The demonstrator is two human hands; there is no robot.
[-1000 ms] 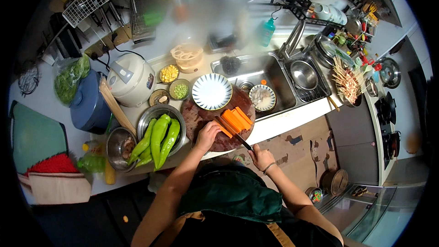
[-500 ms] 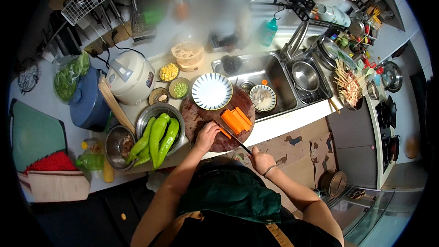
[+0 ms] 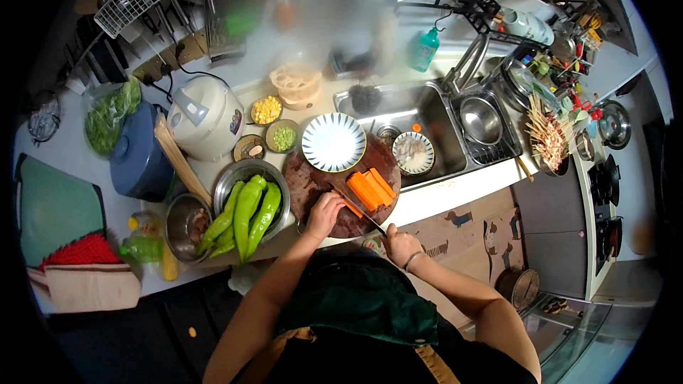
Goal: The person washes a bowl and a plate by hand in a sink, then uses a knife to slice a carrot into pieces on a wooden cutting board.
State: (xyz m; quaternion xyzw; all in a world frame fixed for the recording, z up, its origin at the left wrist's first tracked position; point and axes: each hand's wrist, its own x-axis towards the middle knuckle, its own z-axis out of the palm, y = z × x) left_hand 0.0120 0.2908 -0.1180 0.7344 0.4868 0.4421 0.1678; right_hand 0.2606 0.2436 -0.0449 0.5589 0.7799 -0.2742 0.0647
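On the round brown chopping board (image 3: 302, 188), my left hand (image 3: 326, 215) is closed, fingertips pinching a thin strip of carrot (image 3: 351, 207) against the wood. My right hand (image 3: 403, 247) grips the handle of a kitchen knife (image 3: 368, 217). Its narrow-looking blade runs up and left beside that strip, close to my left fingertips; whether the edge is in the carrot I cannot tell. Thick orange carrot sticks (image 3: 372, 189) lie side by side just beyond the blade. A white plate with dark rim stripes (image 3: 334, 142) rests on the board's far part.
Left of the board, long green peppers (image 3: 247, 211) lie across a steel bowl (image 3: 282, 203). Small bowls of corn (image 3: 267, 109) and chopped green pieces (image 3: 282, 136) stand behind. A bowl with pale food (image 3: 413, 153) sits at the sink (image 3: 441, 131), near the board's right edge.
My right hand and the knife handle have shifted slightly left, closer to the carrot strip. My left hand stays on the strip. The whole view has moved a little.
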